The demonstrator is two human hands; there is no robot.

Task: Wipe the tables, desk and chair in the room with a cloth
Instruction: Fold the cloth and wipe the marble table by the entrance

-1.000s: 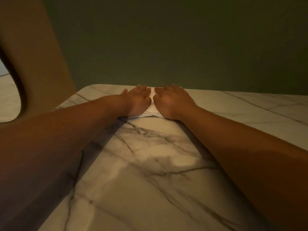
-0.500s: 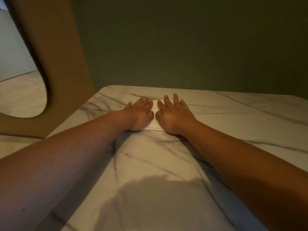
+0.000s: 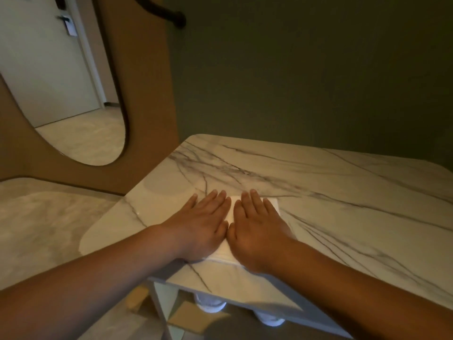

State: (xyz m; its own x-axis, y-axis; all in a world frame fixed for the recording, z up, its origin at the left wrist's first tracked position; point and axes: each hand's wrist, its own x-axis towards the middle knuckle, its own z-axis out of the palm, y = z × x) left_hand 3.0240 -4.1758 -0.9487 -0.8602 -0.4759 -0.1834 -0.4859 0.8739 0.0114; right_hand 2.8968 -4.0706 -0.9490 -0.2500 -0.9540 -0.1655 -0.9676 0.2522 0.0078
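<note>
I see left grip (image 3: 203, 224) and right grip (image 3: 257, 229) flat, fingers straight, side by side, pressing white cloth (image 3: 272, 204) under them on desk (image 3: 318, 192).

Left hand (image 3: 204, 225), right hand (image 3: 258, 233), both flat

The left hand (image 3: 204, 227) and right hand (image 3: 258, 230) hide most of the cloth (image 3: 272, 202).
</note>
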